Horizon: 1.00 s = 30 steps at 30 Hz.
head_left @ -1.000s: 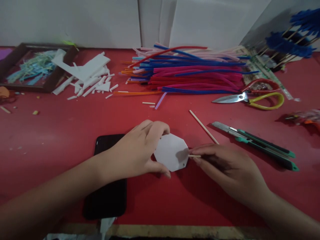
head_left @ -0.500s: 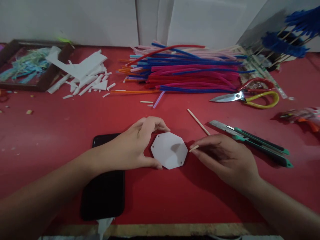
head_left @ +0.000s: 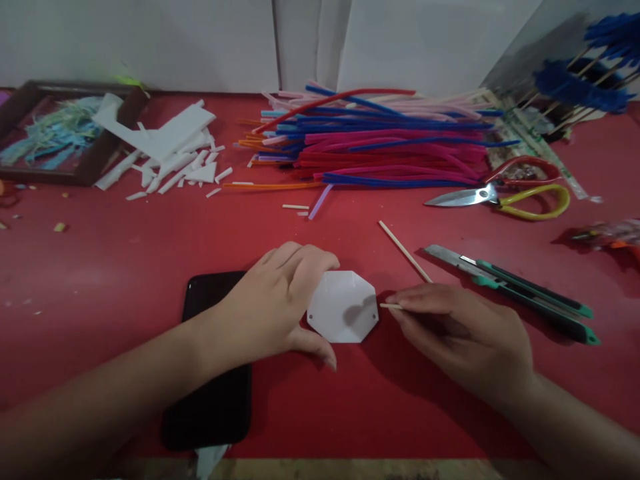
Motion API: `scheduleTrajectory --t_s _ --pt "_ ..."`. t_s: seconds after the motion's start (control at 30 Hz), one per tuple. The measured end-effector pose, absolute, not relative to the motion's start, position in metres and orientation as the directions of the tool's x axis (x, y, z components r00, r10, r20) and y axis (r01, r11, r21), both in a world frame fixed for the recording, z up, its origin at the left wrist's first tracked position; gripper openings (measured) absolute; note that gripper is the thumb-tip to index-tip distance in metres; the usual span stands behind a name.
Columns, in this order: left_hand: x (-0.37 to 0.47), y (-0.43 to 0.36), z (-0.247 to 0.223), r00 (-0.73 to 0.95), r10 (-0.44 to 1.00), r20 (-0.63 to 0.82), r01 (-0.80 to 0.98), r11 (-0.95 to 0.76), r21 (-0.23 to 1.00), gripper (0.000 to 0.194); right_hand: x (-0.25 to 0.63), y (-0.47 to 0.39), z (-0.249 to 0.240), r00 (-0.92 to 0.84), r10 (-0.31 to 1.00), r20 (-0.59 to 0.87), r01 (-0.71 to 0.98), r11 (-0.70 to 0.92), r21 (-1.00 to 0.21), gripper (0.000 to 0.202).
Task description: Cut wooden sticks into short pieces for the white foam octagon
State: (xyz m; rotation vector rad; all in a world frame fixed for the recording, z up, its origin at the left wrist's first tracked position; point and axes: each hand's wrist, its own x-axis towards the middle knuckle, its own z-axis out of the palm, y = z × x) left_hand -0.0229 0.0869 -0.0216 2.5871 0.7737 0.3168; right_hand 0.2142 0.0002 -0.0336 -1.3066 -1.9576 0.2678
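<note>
A white octagonal piece (head_left: 340,307) with small holes near its edge lies on the red table. My left hand (head_left: 280,300) curves round its left side, fingers at the upper edge and the thumb apart below it. At the right, my right hand (head_left: 465,327) pinches a short thin wooden stick (head_left: 390,306) between thumb and fingertips, its end close to the piece's right edge but apart from it. A longer wooden stick (head_left: 404,250) lies on the table just above my right hand.
A black phone (head_left: 213,407) lies beneath my left forearm. Green-black cutters (head_left: 530,293) and scissors (head_left: 493,193) are at the right. Behind lie colourful pipe cleaners (head_left: 390,147), white scraps (head_left: 170,143) and a brown frame (head_left: 90,160). Blue fringed items (head_left: 580,87) stand at the back right.
The white piece has turned, so its holes sit in other places. My left thumb has moved away from its lower edge. The short stick in my right hand now points more level.
</note>
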Motion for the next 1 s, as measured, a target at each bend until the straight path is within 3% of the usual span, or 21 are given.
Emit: scheduleTrajectory --t_s 0.17,0.3,0.63,0.77,0.83,1.0 --pt "-0.023 0.090 -0.017 0.807 0.591 0.027 0.497 -0.702 0.509 0.095 0.218 -0.006 -0.028 -0.362 0.795 0.487 0.596 0.599 -0.535 0.017" --pt "-0.022 0.089 -0.017 0.776 0.629 0.041 0.536 -0.693 0.482 0.094 0.216 -0.010 -0.031 -0.509 0.726 0.463 0.465 0.684 -0.562 0.017" --pt "-0.022 0.087 -0.015 0.769 0.638 -0.032 0.545 -0.628 0.556 0.095 0.217 -0.008 -0.034 -0.289 0.858 0.425 0.707 0.491 -0.509 0.014" --pt "-0.021 0.088 -0.011 0.813 0.571 -0.113 0.484 -0.554 0.677 0.079 0.220 -0.006 -0.034 -0.219 0.882 0.418 0.733 0.431 -0.526 0.012" --pt "-0.020 0.089 -0.008 0.837 0.533 -0.124 0.451 -0.543 0.709 0.063 0.221 -0.005 -0.035 -0.209 0.876 0.435 0.723 0.438 -0.535 0.013" --pt "-0.021 0.095 -0.007 0.901 0.430 -0.054 0.355 -0.662 0.660 0.015 0.223 0.001 -0.036 -0.179 0.875 0.450 0.732 0.424 -0.534 0.008"
